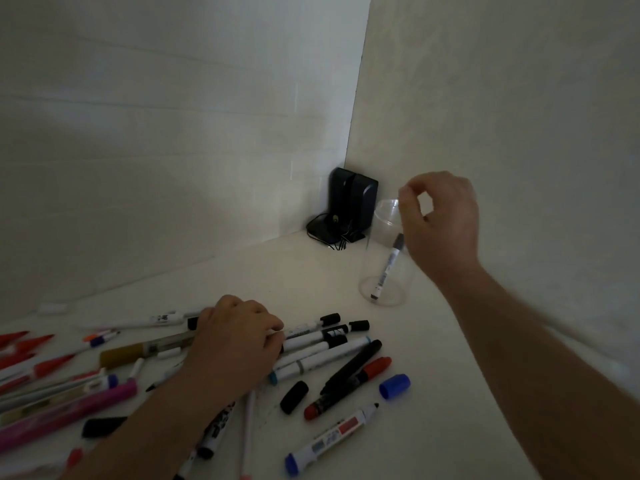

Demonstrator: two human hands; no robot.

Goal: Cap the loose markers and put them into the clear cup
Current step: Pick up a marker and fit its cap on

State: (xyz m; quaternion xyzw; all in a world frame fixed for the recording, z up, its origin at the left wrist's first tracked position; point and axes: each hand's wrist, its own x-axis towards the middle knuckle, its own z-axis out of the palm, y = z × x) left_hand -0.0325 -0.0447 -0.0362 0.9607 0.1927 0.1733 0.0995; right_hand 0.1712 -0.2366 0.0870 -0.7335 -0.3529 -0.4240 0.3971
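Note:
The clear cup (pixel 372 268) stands near the right wall with one capped white marker (pixel 389 265) leaning inside it. My right hand (pixel 443 220) hovers at the cup's rim, thumb and forefinger loosely curled, holding nothing. My left hand (pixel 235 344) lies on the marker pile, its fingers curled over a white marker with a black cap (pixel 311 339). An uncapped white marker with a blue end (pixel 329 436) lies at the front. A loose blue cap (pixel 394 386) and a loose black cap (pixel 294 396) lie beside it.
A black device (pixel 349 206) with cables sits in the corner just left of the cup. Red pens (pixel 27 344) and a pink marker (pixel 69 410) crowd the left side. A red and black marker (pixel 349 386) lies between the caps. Walls close the back and right.

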